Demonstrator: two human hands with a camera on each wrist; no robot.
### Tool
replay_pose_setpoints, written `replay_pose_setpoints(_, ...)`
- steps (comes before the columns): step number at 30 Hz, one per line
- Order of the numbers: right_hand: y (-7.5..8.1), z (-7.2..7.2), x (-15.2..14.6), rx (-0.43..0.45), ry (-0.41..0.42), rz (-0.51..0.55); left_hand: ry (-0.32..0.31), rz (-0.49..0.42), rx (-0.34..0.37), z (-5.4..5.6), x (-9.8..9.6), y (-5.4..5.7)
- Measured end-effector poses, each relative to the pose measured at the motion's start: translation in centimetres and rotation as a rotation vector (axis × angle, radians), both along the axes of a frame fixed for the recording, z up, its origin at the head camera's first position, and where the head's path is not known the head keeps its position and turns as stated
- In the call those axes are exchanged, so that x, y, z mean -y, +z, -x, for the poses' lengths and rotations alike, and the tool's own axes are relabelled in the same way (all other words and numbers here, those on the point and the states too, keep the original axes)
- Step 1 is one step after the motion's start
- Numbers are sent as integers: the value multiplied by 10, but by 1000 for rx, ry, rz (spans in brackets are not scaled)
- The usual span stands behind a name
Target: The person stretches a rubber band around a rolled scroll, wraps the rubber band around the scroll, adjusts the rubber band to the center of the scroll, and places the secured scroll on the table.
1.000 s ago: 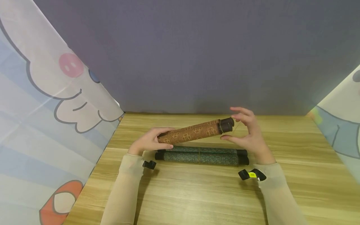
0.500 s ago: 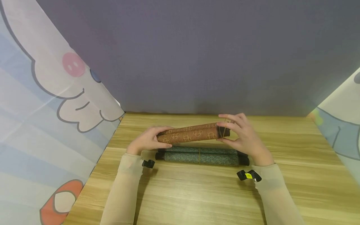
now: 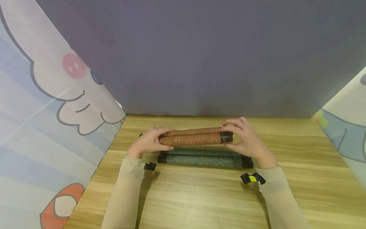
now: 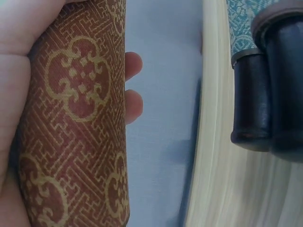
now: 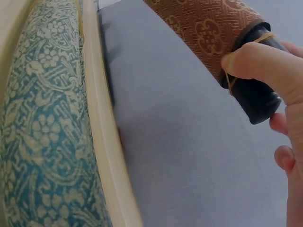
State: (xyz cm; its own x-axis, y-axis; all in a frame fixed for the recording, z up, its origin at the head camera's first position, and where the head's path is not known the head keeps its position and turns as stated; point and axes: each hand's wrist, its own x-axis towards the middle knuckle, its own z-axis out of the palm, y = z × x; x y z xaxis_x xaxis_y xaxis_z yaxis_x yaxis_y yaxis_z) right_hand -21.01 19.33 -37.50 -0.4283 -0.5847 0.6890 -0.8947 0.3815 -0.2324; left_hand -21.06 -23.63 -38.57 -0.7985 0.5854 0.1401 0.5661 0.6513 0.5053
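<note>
Two brown hanging scrolls (image 3: 197, 137) with a gold pattern lie rolled side by side, held above the table. My left hand (image 3: 148, 141) grips their left part, its fingers showing beyond the roll in the left wrist view. At the right end, the thumb and fingers of my right hand (image 3: 250, 144) pinch the scrolls by their dark end knobs (image 3: 227, 137). A thin rubber band (image 5: 230, 85) loops round those knobs, with my right thumb right at it. Two green patterned scrolls (image 3: 204, 160) lie just in front, with a thin band round their middle.
The wood-grain table (image 3: 200, 197) ends at a grey upright panel (image 3: 211, 63) behind the scrolls. Cartoon-printed cloth (image 3: 37, 127) hangs on the left, with more printed cloth (image 3: 349, 127) on the right.
My right hand has moved left onto the scroll ends, and the rubber band it was stretching now sits close round the knobs. The brown scrolls are more level. The green scrolls stay put.
</note>
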Motion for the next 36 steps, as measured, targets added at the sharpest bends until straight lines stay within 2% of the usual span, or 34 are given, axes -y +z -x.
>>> replay_pose_setpoints(6,-3,-2,-2,159,-16,60,28,33,-55,1,-1,0)
replay_pose_setpoints(14,-3,-6,-2,336,-129,-15,26,35,-93,1,-2,-1)
replay_pose_setpoints(24,-4,-8,-6,509,-121,8,30,21,-152,1,-1,-2)
replay_pose_setpoints(28,-2,-9,-7,538,-108,38,28,19,-162,1,0,-3)
replay_pose_setpoints(36,-3,-9,-10,511,-113,78,36,27,-172,0,-1,-2)
